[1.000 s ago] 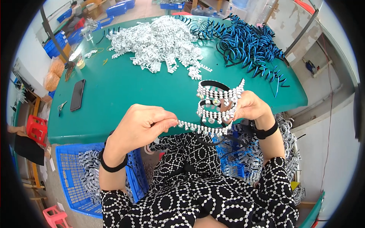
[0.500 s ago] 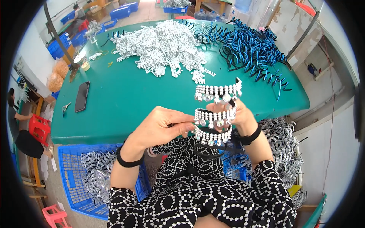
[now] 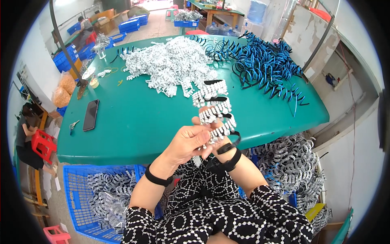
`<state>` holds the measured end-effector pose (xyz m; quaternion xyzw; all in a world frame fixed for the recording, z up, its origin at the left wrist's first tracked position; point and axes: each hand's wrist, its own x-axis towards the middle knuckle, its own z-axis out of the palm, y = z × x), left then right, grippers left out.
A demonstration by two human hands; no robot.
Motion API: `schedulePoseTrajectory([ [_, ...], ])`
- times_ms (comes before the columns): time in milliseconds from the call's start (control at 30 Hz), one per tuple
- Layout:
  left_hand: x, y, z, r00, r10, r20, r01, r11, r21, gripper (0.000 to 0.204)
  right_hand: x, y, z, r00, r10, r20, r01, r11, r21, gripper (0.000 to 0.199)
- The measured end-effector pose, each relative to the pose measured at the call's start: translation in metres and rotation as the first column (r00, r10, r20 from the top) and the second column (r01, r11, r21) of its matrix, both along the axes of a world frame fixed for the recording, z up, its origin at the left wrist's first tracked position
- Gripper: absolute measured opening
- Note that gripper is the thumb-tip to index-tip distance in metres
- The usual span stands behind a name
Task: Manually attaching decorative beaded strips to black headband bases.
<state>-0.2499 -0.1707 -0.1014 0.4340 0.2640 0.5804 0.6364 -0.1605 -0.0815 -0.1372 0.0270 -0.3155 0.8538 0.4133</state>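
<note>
A coiled black ribbon trim edged with white beads and hanging clear beads (image 3: pixel 216 112) rises in front of me above the table's near edge. My left hand (image 3: pixel 187 141) pinches its lower end between thumb and fingers. My right hand (image 3: pixel 215 147) is close beside the left, curled around the bottom of the coil; its fingers are partly hidden behind the beads and the other hand. A dark strip end loops out near my right wrist.
On the green table (image 3: pixel 134 138) lie a heap of white pieces (image 3: pixel 170 61), blue-black coils (image 3: pixel 264 61), a phone (image 3: pixel 90 115) and small scissors (image 3: pixel 73 125). A blue basket (image 3: pixel 77 195) of beaded coils stands at lower left, with more coils (image 3: pixel 288 162) at right. Another person (image 3: pixel 26 130) sits far left.
Both hands have drawn together and shifted the beaded coil left. The coil has turned so its black inner side shows more. My view has tilted up slightly.
</note>
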Motion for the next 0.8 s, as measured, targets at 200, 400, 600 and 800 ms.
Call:
schedulePoseTrajectory([
  [200, -0.017, -0.014, 0.025, 0.784, 0.487, -0.384, -0.510, 0.859, 0.049, 0.026, 0.042, 0.058, -0.012, 0.725, -0.027, 0.688, -0.127, 0.977, 0.172, 0.022],
  [400, -0.018, -0.015, 0.018, 0.621, 0.530, -0.577, -0.554, 0.818, 0.154, 0.023, 0.073, 0.031, 0.078, 0.694, -0.629, 0.351, -0.064, 0.431, 0.900, 0.015],
  [600, -0.012, -0.007, 0.011, 0.593, 0.496, -0.634, -0.489, 0.848, 0.206, 0.024, 0.056, 0.015, 0.108, 0.679, -0.721, 0.138, -0.349, -0.152, 0.925, 0.016],
  [800, -0.015, -0.006, 0.017, 0.869, 0.143, -0.474, -0.223, 0.968, -0.118, 0.033, 0.060, 0.048, 0.109, 0.661, -0.539, 0.522, -0.616, 0.008, 0.788, 0.017],
])
